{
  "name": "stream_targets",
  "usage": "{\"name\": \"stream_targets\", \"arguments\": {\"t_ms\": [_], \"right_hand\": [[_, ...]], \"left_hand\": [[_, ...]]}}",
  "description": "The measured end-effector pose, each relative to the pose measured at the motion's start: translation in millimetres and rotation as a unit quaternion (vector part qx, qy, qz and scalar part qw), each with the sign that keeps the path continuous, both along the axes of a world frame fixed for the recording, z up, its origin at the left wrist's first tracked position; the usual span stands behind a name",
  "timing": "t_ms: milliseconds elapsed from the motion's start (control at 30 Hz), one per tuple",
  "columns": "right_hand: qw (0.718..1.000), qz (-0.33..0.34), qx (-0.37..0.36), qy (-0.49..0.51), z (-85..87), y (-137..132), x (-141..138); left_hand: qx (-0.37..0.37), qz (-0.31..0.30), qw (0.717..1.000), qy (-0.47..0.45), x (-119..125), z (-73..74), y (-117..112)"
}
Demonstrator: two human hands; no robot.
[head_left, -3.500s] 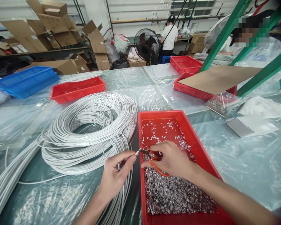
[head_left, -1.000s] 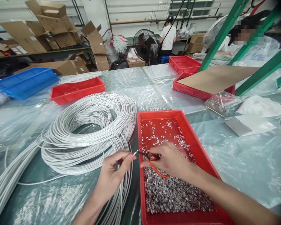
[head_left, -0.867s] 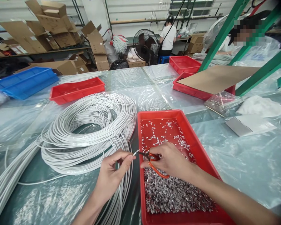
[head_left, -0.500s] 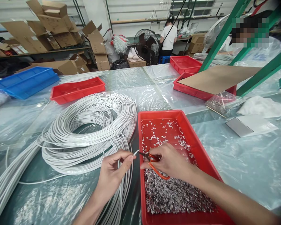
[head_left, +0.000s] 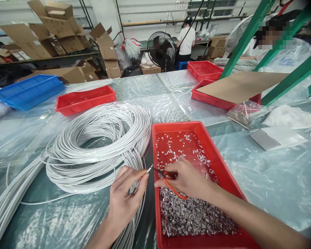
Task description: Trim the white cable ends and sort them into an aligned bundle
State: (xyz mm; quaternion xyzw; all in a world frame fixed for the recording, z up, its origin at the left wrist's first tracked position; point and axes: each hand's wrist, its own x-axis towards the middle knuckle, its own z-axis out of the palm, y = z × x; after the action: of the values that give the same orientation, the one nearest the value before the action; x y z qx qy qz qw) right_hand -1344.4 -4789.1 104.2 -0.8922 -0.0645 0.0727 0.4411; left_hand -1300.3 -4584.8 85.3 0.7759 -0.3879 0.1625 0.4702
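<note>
Wire end point(head_left: 149, 168) pinched in left hand point(head_left: 126, 193), right hand point(head_left: 188, 176) gripping cutters point(head_left: 166, 174) beside it; slip or overly deep bite could nick it or left thumb point(head_left: 143, 182).

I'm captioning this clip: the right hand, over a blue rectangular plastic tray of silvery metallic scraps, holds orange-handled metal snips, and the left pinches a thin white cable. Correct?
The colour is wrong: the head view shows a red rectangular plastic tray of silvery metallic scraps under the right hand. The rest stands.

No legible text; no readable numbers
</note>
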Motion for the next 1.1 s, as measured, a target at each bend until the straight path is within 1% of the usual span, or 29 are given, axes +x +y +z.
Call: {"name": "stream_targets", "arguments": {"t_ms": [100,300,467,700,900,1100], "right_hand": [[1.000,-0.002,-0.004,0.005,-0.2,0.1,-0.1],[0.999,-0.006,-0.019,-0.025,-1.4,-0.4,-1.1],[0.999,-0.003,-0.015,-0.046,-0.2,-1.4,-0.4],[0.999,0.002,0.010,-0.040,-1.6,-1.5,0.0],[0.999,0.003,-0.003,-0.048,0.7,-0.9,-0.5],[0.998,0.002,-0.022,-0.051,3.0,-0.1,-1.0]], "left_hand": [[0.001,-0.006,1.000,0.004,-0.3,0.8,-0.7],[-0.011,-0.012,0.999,0.031,-0.2,-3.0,-1.7],[-0.011,-0.015,0.999,0.032,-1.1,-4.0,-1.3],[0.002,-0.021,0.999,0.031,-0.6,-3.1,-0.6],[0.004,-0.039,0.998,0.040,0.9,-4.3,0.3],[0.008,-0.026,0.999,0.034,-0.8,-5.5,1.1]]}}
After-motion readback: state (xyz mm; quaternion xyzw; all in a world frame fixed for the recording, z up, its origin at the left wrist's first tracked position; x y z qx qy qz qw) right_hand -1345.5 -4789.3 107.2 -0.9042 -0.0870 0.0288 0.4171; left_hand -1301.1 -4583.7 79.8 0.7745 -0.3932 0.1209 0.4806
